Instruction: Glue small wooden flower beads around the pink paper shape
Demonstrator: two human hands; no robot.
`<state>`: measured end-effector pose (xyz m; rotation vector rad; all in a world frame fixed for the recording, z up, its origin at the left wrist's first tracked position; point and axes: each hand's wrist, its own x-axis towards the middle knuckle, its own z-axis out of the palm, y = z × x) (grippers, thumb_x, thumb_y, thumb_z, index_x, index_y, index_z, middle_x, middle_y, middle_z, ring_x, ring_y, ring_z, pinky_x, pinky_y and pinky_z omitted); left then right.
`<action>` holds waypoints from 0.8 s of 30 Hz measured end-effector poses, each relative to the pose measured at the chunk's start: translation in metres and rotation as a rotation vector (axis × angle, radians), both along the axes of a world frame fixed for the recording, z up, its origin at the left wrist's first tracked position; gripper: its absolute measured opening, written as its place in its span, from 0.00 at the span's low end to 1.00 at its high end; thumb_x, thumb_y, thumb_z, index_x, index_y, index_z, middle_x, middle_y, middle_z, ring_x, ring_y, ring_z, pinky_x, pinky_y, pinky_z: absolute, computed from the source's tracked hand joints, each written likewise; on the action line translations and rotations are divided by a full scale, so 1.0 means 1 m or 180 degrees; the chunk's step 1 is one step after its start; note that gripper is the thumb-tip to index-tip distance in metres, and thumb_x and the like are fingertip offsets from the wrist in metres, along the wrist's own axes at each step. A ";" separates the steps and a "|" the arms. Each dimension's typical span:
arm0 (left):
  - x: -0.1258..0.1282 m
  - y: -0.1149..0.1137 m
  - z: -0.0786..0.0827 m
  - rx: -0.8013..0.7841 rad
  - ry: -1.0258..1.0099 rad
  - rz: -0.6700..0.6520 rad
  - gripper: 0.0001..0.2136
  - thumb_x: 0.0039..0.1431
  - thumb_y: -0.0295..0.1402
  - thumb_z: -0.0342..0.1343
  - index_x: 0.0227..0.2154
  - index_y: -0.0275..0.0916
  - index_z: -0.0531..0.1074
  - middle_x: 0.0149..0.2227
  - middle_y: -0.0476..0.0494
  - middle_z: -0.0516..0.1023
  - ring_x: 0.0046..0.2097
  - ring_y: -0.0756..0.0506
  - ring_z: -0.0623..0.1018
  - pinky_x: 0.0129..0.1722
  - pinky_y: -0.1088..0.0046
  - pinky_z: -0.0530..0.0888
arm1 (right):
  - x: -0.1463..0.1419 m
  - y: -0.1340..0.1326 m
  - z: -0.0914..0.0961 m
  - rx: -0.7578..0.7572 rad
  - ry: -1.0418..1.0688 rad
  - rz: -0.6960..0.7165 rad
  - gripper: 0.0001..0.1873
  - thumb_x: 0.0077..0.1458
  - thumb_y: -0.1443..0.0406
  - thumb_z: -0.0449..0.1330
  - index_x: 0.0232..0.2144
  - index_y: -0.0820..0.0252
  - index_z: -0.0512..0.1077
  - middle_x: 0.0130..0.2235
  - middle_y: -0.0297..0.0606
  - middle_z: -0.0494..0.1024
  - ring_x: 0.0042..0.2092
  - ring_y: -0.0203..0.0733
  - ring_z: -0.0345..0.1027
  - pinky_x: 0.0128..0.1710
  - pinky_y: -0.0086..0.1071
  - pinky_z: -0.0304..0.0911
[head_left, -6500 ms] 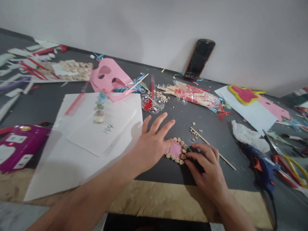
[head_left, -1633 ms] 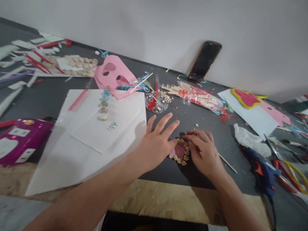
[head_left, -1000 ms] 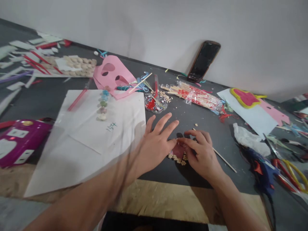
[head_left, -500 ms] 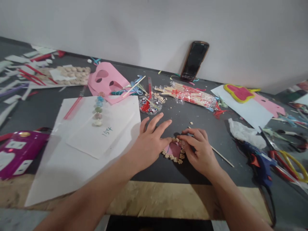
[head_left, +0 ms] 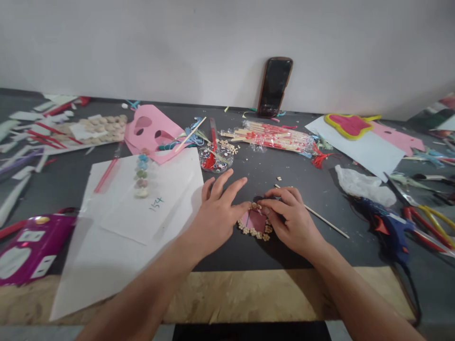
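Mostly dark and cluttered, the table [head_left: 320,166] meets a white wall [head_left: 177,42]; paper [head_left: 156,208] reads "154". One left hand [head_left: 216,213] lies spread beside the beaded frame [head_left: 254,221]; the right hand [head_left: 291,220] pinches it.

Head camera looks down, close, over the table [head_left: 320,246]

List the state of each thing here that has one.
left hand: open and flat, fingers spread, touching the pink square's left edge.
right hand: fingertips pinched on the square's top edge.
pink square: lying flat, edged with beads.
phone: leaning back, screen dark.
glue gun: lying on its side.
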<state>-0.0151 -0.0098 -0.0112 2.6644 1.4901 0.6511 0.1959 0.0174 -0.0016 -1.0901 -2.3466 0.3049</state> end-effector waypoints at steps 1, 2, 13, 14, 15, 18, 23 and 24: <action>-0.001 0.000 0.001 0.0009 0.0001 0.0002 0.20 0.54 0.17 0.49 0.45 0.44 0.74 0.62 0.36 0.59 0.65 0.29 0.50 0.55 0.41 0.58 | 0.000 0.000 0.000 -0.0004 0.0012 -0.0003 0.11 0.58 0.70 0.55 0.39 0.58 0.76 0.42 0.44 0.75 0.45 0.46 0.62 0.46 0.46 0.64; -0.001 0.000 0.001 0.0020 -0.0008 0.0014 0.20 0.54 0.17 0.49 0.45 0.43 0.74 0.62 0.36 0.59 0.65 0.29 0.51 0.55 0.42 0.58 | 0.000 0.000 0.000 -0.0008 0.0024 -0.0004 0.11 0.58 0.70 0.55 0.39 0.58 0.76 0.42 0.43 0.75 0.46 0.46 0.62 0.46 0.46 0.64; -0.005 0.001 0.012 -0.0167 -0.0213 0.0407 0.11 0.58 0.25 0.52 0.34 0.43 0.78 0.60 0.42 0.64 0.65 0.31 0.52 0.57 0.42 0.58 | 0.015 0.004 0.006 0.0100 0.0400 -0.0690 0.08 0.60 0.64 0.55 0.34 0.57 0.75 0.32 0.37 0.78 0.35 0.39 0.70 0.34 0.32 0.64; -0.006 0.001 0.012 -0.0226 -0.0214 0.0431 0.10 0.58 0.26 0.52 0.33 0.43 0.78 0.60 0.42 0.64 0.65 0.31 0.52 0.56 0.42 0.58 | 0.016 0.004 0.007 0.0079 0.0397 -0.0818 0.09 0.60 0.63 0.55 0.33 0.57 0.75 0.31 0.36 0.78 0.33 0.38 0.70 0.32 0.30 0.63; -0.006 0.000 0.012 -0.0283 -0.0210 0.0450 0.10 0.59 0.26 0.52 0.32 0.43 0.78 0.59 0.43 0.65 0.65 0.31 0.52 0.56 0.42 0.58 | 0.017 0.003 0.008 0.0056 0.0386 -0.0938 0.09 0.59 0.62 0.56 0.32 0.57 0.75 0.30 0.36 0.78 0.31 0.36 0.69 0.29 0.29 0.61; -0.008 0.000 0.011 -0.0421 -0.0186 0.0471 0.09 0.58 0.27 0.52 0.31 0.44 0.78 0.59 0.44 0.65 0.65 0.31 0.51 0.56 0.40 0.58 | 0.018 0.000 0.014 -0.0062 0.0399 -0.1214 0.12 0.58 0.58 0.56 0.30 0.58 0.75 0.28 0.34 0.78 0.25 0.34 0.66 0.24 0.27 0.56; -0.011 0.001 0.012 -0.0594 -0.0228 0.0411 0.09 0.59 0.27 0.51 0.30 0.42 0.77 0.57 0.43 0.67 0.65 0.32 0.51 0.57 0.41 0.59 | 0.019 -0.004 0.025 -0.0150 0.0407 -0.1656 0.17 0.57 0.54 0.54 0.25 0.58 0.70 0.19 0.30 0.70 0.20 0.34 0.61 0.21 0.27 0.51; -0.011 0.001 0.013 -0.0625 -0.0241 0.0344 0.09 0.59 0.26 0.51 0.30 0.41 0.77 0.56 0.42 0.67 0.65 0.32 0.52 0.58 0.43 0.60 | 0.020 -0.005 0.028 -0.0072 0.0367 -0.1750 0.17 0.57 0.53 0.53 0.24 0.58 0.68 0.18 0.30 0.68 0.19 0.33 0.59 0.21 0.28 0.50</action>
